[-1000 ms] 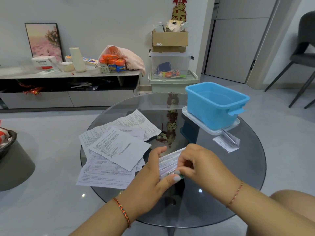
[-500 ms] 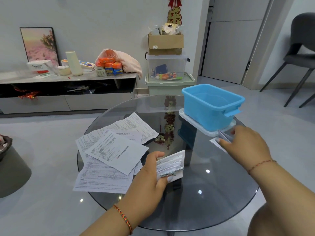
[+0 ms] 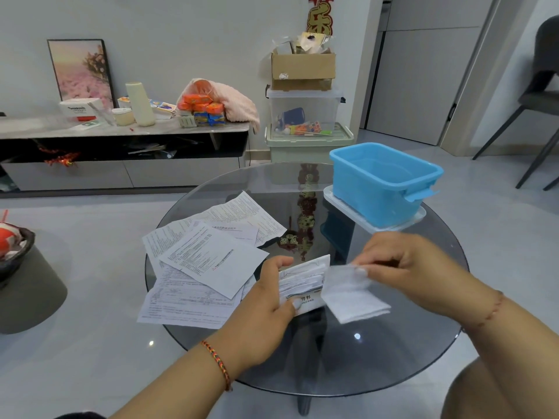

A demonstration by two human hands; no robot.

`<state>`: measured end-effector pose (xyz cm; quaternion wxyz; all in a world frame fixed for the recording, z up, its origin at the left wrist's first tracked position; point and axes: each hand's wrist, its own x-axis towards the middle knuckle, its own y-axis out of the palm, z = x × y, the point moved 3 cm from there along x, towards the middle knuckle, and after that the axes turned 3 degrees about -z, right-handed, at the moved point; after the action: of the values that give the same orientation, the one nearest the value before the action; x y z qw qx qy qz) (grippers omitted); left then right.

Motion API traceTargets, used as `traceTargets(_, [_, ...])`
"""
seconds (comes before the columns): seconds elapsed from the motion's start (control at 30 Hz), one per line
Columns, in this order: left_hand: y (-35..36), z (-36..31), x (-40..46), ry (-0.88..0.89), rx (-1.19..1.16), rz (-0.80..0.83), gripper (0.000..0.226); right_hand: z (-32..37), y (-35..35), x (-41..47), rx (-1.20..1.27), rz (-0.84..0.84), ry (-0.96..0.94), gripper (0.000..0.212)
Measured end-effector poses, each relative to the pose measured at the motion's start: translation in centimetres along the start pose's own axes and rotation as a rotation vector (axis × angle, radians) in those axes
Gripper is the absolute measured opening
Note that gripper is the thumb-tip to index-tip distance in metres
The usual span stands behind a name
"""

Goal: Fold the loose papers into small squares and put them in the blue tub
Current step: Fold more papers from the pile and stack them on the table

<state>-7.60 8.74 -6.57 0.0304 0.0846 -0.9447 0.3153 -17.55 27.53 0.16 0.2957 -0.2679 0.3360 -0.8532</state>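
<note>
Holding folded papers (image 3: pixel 304 285), left hand (image 3: pixel 272 300) grips bundle at table (image 3: pixel 393 358) middle. Right hand (image 3: pixel 405 264) pinches blurry folded sheet (image 3: pixel 354 294) beside it. Blue tub (image 3: pixel 384 182) at 1 o'clock looks empty. Loose papers (image 3: pixel 208 261) at 9 o'clock still unfolded. Lots left.

The folded paper (image 3: pixel 354 294) pinched by the right hand (image 3: pixel 405 264) is smeared with motion blur — its print, if it has any, cannot be read. The left hand (image 3: pixel 266 300) covers the near edge of the folded bundle (image 3: pixel 304 282). The loose papers (image 3: pixel 208 258) overlap, the lower sheets mostly hidden — their text too small to read.
</note>
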Motion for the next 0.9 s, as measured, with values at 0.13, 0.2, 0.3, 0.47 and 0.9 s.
traceTargets(0.13, [0.0,0.3,0.4,-0.009,-0.054,0.05,0.053,0.1,3.4,0.0,-0.092,0.037,-0.082,0.011])
traceTargets(0.2, [0.0,0.4,0.5,-0.025,-0.094,0.07,0.054,0.1,4.3,0.3,-0.137,-0.001,-0.096,0.009])
traceTargets(0.3, [-0.1,0.4,0.5,-0.03,-0.113,0.088,0.056,0.2,5.1,0.6,-0.195,-0.063,-0.092,0.002])
traceTargets(0.47, [-0.3,0.0,0.1,-0.025,-0.107,0.121,0.056,0.2,5.7,0.8,-0.212,-0.083,-0.059,0.01])
traceTargets(0.9, [-0.3,0.1,0.2,0.017,-0.038,0.057,0.04,-1.6,3.6,0.0,-0.196,0.42,0.046,0.124])
